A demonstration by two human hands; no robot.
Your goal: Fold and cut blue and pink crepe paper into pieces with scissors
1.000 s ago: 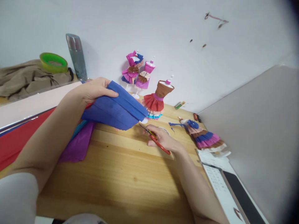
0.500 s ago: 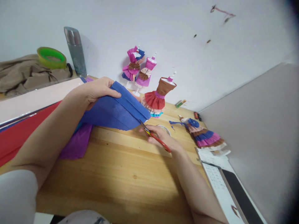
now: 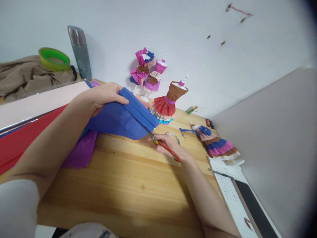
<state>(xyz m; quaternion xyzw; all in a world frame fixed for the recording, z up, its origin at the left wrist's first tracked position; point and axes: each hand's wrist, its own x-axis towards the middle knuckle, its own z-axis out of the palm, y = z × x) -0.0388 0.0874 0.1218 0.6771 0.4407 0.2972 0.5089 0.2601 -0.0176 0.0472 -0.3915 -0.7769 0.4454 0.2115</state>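
A folded sheet of blue crepe paper (image 3: 121, 120) hangs above the wooden table, pinched at its upper edge by my left hand (image 3: 109, 96). My right hand (image 3: 169, 143) grips red-handled scissors (image 3: 169, 151). Their blades meet the paper near its right end, and part of the blades is hidden by it. Behind the paper stands a small dress form (image 3: 170, 102) in a brown top and red ruffled skirt. Further back are two more forms dressed in pink paper (image 3: 141, 71). A roll of white tape (image 3: 174, 138) lies just behind my right hand.
Red (image 3: 32, 132) and purple sheets (image 3: 81, 150) lie at the left, beside a pale packaged sheet (image 3: 44, 102). A bottle (image 3: 80, 54) and a green tape roll (image 3: 54, 59) stand at the back left. A layered dress (image 3: 215, 142), blue scraps and a keyboard-like item (image 3: 250, 198) lie right.
The scissor blades have moved slightly further left into the blue paper, and its right end has shifted a little left. My left hand keeps its hold.
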